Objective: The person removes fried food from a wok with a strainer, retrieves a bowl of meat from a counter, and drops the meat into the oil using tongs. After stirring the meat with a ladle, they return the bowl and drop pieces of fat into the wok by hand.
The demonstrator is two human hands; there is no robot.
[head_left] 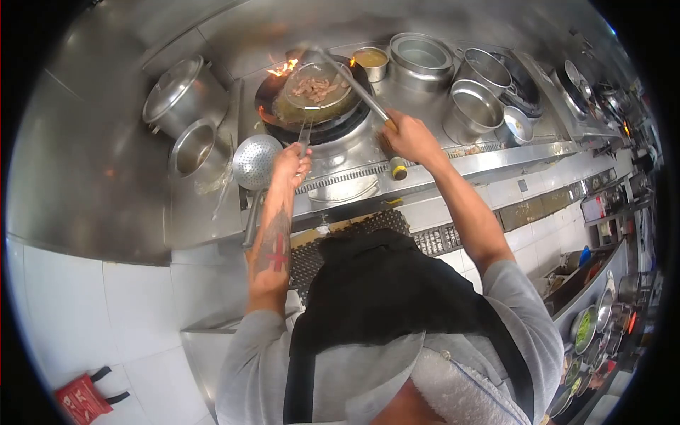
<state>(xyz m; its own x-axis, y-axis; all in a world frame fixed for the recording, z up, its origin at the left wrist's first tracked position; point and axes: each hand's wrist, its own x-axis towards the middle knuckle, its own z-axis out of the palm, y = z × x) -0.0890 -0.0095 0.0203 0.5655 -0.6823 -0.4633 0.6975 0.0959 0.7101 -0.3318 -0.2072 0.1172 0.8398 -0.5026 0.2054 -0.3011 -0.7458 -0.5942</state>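
Note:
My left hand (pixel 292 164) is closed on the handle of a metal strainer (pixel 340 99) that holds pieces of meat (pixel 314 89) over a dark wok (pixel 273 95). Yellowish liquid shows in the wok beneath it, and flames rise at its left and back edges. In my right hand (pixel 413 137) is the handle of a long metal ladle (pixel 354 86), which slants up and left above the wok; its far end is blurred. Left of the wok rests a perforated skimmer (pixel 255 161), its handle passing beside my left forearm.
A lidded pot (pixel 173 88) and an open pot (pixel 195 150) stand at the left. Behind the wok is a small pot of yellow liquid (pixel 371 62). Several pots, including an empty one (pixel 476 106), stand right. A yellow-ended handle (pixel 399 171) lies near the front edge.

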